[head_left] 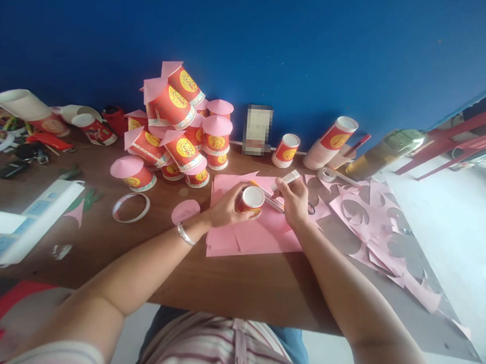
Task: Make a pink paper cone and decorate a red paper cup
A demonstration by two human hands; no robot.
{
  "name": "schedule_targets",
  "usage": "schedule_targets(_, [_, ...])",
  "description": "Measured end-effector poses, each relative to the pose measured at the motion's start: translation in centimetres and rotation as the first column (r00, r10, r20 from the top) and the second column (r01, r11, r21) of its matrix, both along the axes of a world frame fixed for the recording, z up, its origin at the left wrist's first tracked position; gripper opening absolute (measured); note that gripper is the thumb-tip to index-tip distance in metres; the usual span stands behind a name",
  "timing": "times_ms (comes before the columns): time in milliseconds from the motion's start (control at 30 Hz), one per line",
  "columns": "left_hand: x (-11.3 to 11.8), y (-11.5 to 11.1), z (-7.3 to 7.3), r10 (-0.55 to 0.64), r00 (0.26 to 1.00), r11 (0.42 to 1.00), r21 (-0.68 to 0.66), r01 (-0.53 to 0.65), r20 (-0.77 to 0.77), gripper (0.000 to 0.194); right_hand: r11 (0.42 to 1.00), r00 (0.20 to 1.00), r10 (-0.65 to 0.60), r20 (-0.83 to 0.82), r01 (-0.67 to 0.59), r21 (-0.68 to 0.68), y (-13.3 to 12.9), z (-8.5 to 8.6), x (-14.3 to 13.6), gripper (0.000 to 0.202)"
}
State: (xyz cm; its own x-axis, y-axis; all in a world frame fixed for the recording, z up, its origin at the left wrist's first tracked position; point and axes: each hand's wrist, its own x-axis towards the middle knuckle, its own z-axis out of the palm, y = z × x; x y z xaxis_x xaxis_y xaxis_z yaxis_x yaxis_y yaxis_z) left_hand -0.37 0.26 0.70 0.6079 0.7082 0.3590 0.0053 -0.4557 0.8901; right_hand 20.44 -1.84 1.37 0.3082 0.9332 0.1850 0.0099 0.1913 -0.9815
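My left hand [229, 207] is wrapped round a red paper cup [252, 199] whose pale round end faces up. Just to its right, my right hand [292, 199] pinches a small white block-like piece [289, 177] between thumb and fingers. Pink paper sheets [226, 241] lie under both hands, with a ruler-like strip [273, 205] and the dark handle of scissors [311, 208] partly hidden by my right hand. A pink paper disc [186, 211] rests beside my left wrist.
Red cups with pink cone tops [183, 151] are piled at back left. A phone [258, 129] leans on the blue wall. Stacked cups [330, 143], a tape roll [327, 174] and a bottle [382, 152] stand right of it. Pink scraps [373, 212] lie right; a power strip [30, 221] left.
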Motion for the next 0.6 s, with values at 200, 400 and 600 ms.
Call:
schedule_targets(200, [0.0,0.1,-0.1,0.013,0.998,1.000,0.001,-0.013,-0.054,0.058,0.994,0.993,0.067,0.093,-0.075,0.083,-1.0,1.1,-1.1,0.043])
schedule_targets(400, [0.0,0.0,0.3,0.010,0.997,1.000,-0.015,-0.011,-0.082,0.059,0.995,0.965,0.044,0.259,-0.065,0.074,-1.1,0.9,-1.2,0.038])
schedule_targets(600, [0.1,0.1,0.2,0.004,0.998,1.000,-0.009,-0.005,-0.067,0.059,0.998,0.961,0.038,0.273,-0.051,0.043,-0.8,0.9,-1.0,0.034])
